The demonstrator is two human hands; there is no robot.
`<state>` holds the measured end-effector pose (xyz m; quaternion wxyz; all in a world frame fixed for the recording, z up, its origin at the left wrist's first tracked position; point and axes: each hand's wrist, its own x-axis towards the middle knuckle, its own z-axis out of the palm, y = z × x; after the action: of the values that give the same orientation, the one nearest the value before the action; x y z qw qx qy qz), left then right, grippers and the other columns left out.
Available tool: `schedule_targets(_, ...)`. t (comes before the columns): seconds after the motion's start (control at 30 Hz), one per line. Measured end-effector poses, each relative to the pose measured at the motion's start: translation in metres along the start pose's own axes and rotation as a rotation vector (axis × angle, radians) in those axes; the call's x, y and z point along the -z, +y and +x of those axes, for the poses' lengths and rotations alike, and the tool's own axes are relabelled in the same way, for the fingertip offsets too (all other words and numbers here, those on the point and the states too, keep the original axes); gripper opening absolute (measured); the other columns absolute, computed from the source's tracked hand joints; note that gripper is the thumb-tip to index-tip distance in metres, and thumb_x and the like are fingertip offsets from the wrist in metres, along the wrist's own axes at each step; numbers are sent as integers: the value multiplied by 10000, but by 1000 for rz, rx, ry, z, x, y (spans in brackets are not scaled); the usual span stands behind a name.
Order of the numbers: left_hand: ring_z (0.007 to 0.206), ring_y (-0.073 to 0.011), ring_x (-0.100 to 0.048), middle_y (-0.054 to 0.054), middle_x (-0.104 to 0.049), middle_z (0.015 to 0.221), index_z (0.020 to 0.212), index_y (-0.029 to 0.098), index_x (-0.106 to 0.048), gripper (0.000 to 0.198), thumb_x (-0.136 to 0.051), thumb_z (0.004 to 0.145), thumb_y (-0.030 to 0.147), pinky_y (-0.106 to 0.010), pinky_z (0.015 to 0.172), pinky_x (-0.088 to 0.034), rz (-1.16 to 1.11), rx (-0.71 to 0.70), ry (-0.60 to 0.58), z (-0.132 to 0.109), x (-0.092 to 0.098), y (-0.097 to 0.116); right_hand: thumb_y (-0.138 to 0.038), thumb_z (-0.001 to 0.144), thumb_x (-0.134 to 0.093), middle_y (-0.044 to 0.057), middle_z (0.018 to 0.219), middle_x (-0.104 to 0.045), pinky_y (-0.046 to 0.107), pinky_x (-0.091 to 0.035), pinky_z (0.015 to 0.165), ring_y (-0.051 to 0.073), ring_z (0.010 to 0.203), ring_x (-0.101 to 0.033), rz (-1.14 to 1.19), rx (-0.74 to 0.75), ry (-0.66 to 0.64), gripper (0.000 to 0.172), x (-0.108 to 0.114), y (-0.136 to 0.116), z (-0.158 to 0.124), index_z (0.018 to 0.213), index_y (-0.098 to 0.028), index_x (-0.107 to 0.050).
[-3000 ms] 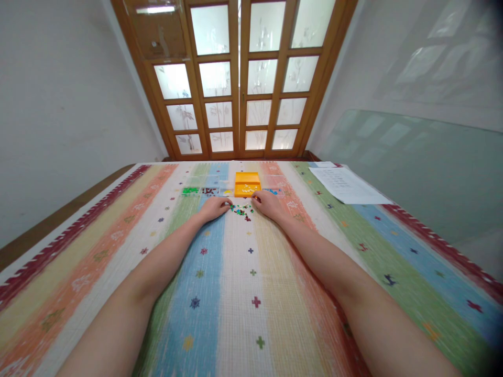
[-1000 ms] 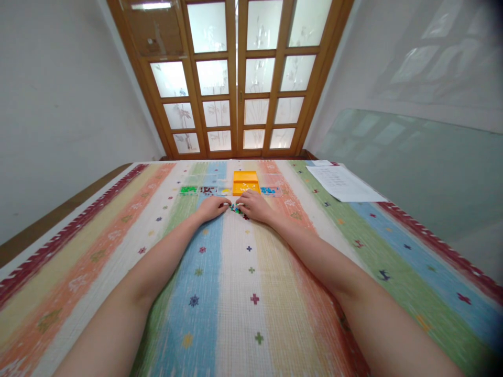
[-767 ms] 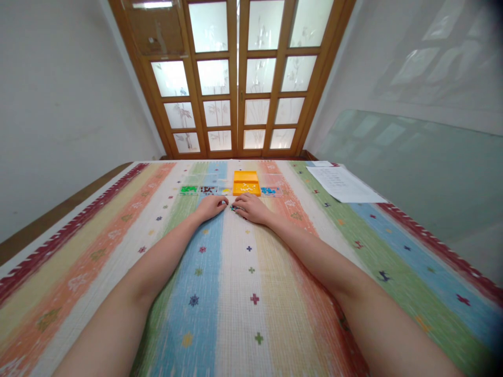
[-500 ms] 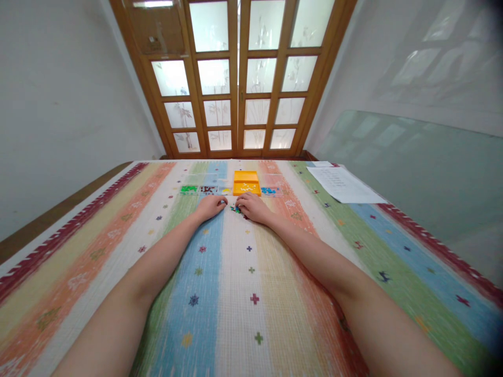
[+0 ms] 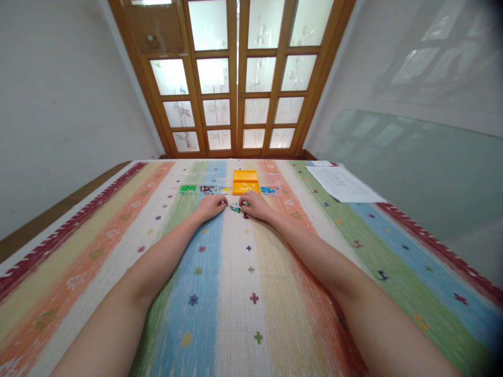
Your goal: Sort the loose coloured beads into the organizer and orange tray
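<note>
My left hand point(image 5: 212, 208) rests on the cloth with thumb and fingers curled together. What it holds, if anything, is too small to see. Just right of its fingertips lies a small mixed pile of tiny pieces point(image 5: 235, 208) in green, blue and dark colours. My right hand point(image 5: 256, 206) is bent over the pile's right side, fingertips pinched down at the pieces; whatever is between them is hidden. Behind the hands stands an open orange box point(image 5: 245, 175) holding small white pieces point(image 5: 248, 186).
Clear boxes flank the orange box, with green pieces point(image 5: 188, 188), dark red pieces point(image 5: 208, 189), a little yellow point(image 5: 225, 190) and blue pieces point(image 5: 269, 190). Printed paper sheets point(image 5: 343, 183) lie at the far right. A striped tablecloth point(image 5: 236, 314) covers the table.
My right hand has shifted slightly to the right and back, so more of the mixed pile shows. My left hand stays in nearly the same place.
</note>
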<state>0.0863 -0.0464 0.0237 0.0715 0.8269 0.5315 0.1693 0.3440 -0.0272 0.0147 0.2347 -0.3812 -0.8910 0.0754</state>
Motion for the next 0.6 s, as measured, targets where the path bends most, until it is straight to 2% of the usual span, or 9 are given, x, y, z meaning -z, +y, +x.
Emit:
schedule_targets(0.33,783,-208,-651,-33,-754,859,1065,258,-801,246,-594,934,274,-294,754,-426,-38,-7,-5,1,-3,-2,-199,912,-674,58,1052,-738,318,-452,932,216,1031,-637,37,-5,-9,110,-1,7,2,935,-214,-780)
schedule_targets(0.5,836,-213,-671,-36,-772,910,1076,249,-797,243,-594,946,274,-288,782,-441,-32,-5,-10,1,-3,-1,-168,890,-689,48,987,-757,338,-465,919,221,975,-654,155,18,89,94,-5,12,2,899,-218,-769)
schedule_targets(0.6,856,-214,-676,-40,-778,933,1075,246,-795,237,-593,955,273,-288,791,-444,-33,6,-9,1,-2,0,-157,890,-671,53,974,-762,348,-470,906,228,954,-656,186,-15,185,105,-3,18,3,910,-215,-755)
